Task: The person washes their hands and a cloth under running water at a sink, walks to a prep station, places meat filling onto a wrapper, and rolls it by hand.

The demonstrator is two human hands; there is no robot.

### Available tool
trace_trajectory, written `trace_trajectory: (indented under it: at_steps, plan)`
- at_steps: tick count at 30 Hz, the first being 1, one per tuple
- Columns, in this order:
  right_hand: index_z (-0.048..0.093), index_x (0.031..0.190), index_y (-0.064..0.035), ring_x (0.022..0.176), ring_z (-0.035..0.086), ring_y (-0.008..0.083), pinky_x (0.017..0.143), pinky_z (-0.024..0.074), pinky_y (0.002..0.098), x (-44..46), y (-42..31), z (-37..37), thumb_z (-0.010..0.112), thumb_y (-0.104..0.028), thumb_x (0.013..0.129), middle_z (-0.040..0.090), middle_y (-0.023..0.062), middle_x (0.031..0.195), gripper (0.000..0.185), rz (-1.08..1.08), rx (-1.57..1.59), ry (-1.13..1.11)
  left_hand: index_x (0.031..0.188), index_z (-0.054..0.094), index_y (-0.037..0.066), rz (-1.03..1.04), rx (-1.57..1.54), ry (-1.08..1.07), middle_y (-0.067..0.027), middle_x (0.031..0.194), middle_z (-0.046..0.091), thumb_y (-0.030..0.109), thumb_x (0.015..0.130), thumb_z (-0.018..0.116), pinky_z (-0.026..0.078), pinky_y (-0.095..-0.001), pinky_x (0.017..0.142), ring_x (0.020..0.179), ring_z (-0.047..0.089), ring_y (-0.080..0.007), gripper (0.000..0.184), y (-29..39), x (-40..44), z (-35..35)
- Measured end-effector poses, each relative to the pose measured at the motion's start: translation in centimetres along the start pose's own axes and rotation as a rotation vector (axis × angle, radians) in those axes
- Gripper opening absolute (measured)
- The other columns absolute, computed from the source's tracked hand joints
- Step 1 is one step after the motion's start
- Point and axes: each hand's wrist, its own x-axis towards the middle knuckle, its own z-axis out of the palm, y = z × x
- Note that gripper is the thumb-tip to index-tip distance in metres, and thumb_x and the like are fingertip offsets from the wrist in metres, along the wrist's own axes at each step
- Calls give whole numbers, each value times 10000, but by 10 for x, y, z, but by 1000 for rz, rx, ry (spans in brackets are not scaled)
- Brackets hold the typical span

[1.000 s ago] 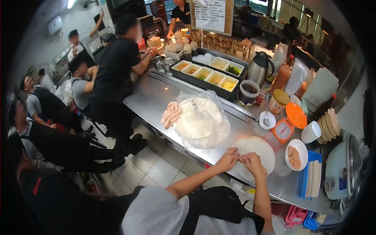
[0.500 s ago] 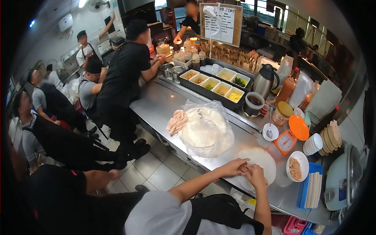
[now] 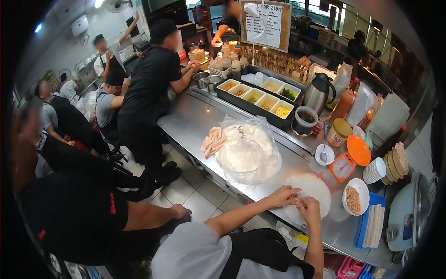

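Observation:
A thin round white wrapper (image 3: 318,188) lies flat on the steel counter in front of me. On its near left part is a strip of pinkish minced meat filling (image 3: 295,200). My left hand (image 3: 284,196) holds the far end of this filling with curled fingers. At the near end, my right hand (image 3: 310,209) has its fingers bent down and pressed onto the filling. Part of the filling is hidden under both hands. To the right, a white bowl (image 3: 364,205) contains more of the same filling.
A plastic bag of round wrappers (image 3: 251,153) and a pink cloth (image 3: 213,142) lie left on the counter. Right are an orange scale (image 3: 342,167) and a blue tray (image 3: 378,200) of white rolls. Topping containers (image 3: 255,99) stand behind. Co-workers stand and sit at left.
My hands stay on the filling and have shifted only slightly along it. The view has moved a little. At left, a co-worker's arm now reaches further forward.

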Motion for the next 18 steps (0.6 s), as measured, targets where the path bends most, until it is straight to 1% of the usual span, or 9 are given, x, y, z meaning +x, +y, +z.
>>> trace_trajectory:
  at_steps: [4,6,7,8,10,11,12,14,18]
  plan:
    - [670,794,0,745,580,319,682,472,397,-15,30,-7,725,-120,646,631,144,800,198,62,6,77,1257,525,56,32,83,1,-167,865,618,132,770,668,480,-389,748,798,612,-301,514,1,5,-3]
    - [665,800,-5,761,566,361,715,442,442,-37,51,-10,693,-172,715,614,191,817,190,178,-109,-1,1219,562,68,65,202,-1,-160,841,630,161,746,673,448,-425,740,783,590,-323,494,-6,4,9]
    - [645,777,5,765,553,367,725,438,448,-45,72,-8,662,-201,754,604,203,823,208,76,-53,-62,1196,577,65,44,235,-4,-163,829,637,152,725,673,444,-444,722,776,576,-344,489,-14,6,20]
    - [627,765,13,785,542,376,729,434,454,-53,75,-3,658,-199,765,599,212,838,214,159,-59,9,1178,589,70,79,247,23,-161,799,628,144,736,655,435,-436,732,751,581,-337,454,-10,7,19]
    - [630,890,15,904,561,352,804,443,414,-59,75,-21,680,-145,745,611,184,926,222,181,81,65,1168,593,69,32,249,-26,-143,796,637,132,714,666,436,-405,735,763,598,-307,464,-7,7,18]
    - [637,961,3,951,577,323,860,444,386,-66,80,-29,698,-132,729,611,165,1012,275,168,102,257,1209,566,52,-55,46,-96,-154,819,637,104,674,694,452,-405,758,782,604,-306,552,0,8,9]
    - [642,1012,-6,987,582,288,894,438,366,-67,89,-46,708,-109,717,600,150,1072,319,215,97,214,1282,497,29,-203,-55,-175,-176,925,653,84,669,728,502,-363,785,836,627,-288,657,4,10,2]
    - [645,1042,-15,957,581,265,869,451,353,-68,67,-73,714,-78,695,604,136,1051,360,346,223,210,1277,505,35,-19,76,-70,-166,1006,649,81,634,739,486,-388,781,873,602,-343,686,5,13,-6]
    - [646,1057,-17,919,576,259,840,461,344,-72,73,-54,716,-58,685,610,118,1027,380,317,277,57,1285,499,58,-49,105,-204,-125,1005,661,176,653,759,394,-406,893,949,592,-309,694,10,25,17]
